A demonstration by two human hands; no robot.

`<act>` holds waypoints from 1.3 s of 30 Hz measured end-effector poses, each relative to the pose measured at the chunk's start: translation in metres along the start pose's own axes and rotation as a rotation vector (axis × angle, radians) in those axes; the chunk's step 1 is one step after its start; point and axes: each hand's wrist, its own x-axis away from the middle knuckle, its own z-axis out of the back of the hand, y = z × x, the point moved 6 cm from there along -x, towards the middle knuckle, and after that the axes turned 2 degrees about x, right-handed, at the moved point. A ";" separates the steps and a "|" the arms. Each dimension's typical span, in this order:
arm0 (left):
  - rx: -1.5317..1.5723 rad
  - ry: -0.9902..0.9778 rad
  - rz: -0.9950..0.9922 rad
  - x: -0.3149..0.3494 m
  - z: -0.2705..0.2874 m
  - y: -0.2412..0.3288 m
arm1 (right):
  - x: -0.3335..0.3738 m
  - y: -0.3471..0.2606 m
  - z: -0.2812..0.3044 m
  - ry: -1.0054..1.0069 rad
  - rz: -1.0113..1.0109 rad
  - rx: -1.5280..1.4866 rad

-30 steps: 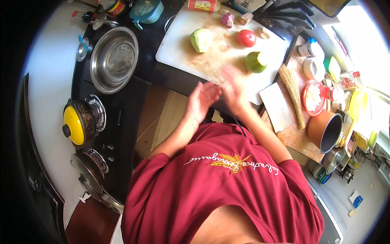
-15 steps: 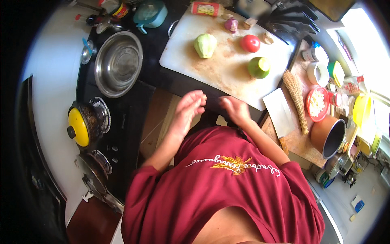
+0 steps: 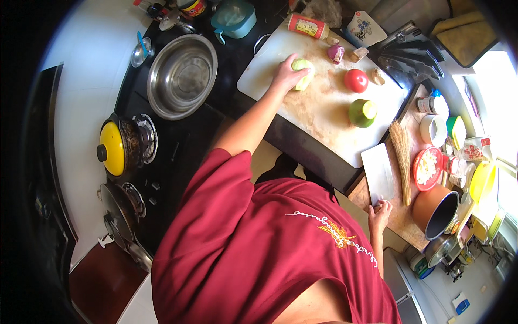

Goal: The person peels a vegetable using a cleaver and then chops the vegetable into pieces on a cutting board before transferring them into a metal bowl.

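My left hand (image 3: 288,74) is wrapped round a peeled pale green squash (image 3: 305,79) on the white cutting board (image 3: 261,81). My right hand (image 3: 379,214) is closed on the wooden handle of a cleaver, which its fingers mostly cover. The cleaver's broad blade (image 3: 377,171) lies flat on the wooden counter beside the board. Also on the board are a red tomato (image 3: 356,80), a round green vegetable with a pale cut end (image 3: 362,113), a purple onion (image 3: 335,53) and knobs that look like ginger (image 3: 378,76).
A steel basin (image 3: 183,108) stands left of the board. Nearer on the stove are a yellow-lidded pot (image 3: 113,148) and a pan (image 3: 117,208). Right of the cleaver are a straw brush (image 3: 400,159), a red bowl of chopped pieces (image 3: 427,166) and a brown pot (image 3: 433,213).
Both hands were empty before my body. My left hand has reached forward onto the squash, while my right has moved right and taken hold of the cleaver's handle. The view has shifted.
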 end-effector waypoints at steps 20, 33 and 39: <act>0.443 -0.028 0.168 0.039 -0.023 0.011 | -0.015 0.017 -0.020 0.088 0.030 -0.057; 0.218 -0.204 0.084 0.076 -0.051 -0.001 | 0.049 0.005 -0.002 0.401 -0.087 -0.034; 0.217 -0.243 0.245 0.120 -0.029 0.020 | 0.096 0.010 -0.013 0.527 -0.167 -0.188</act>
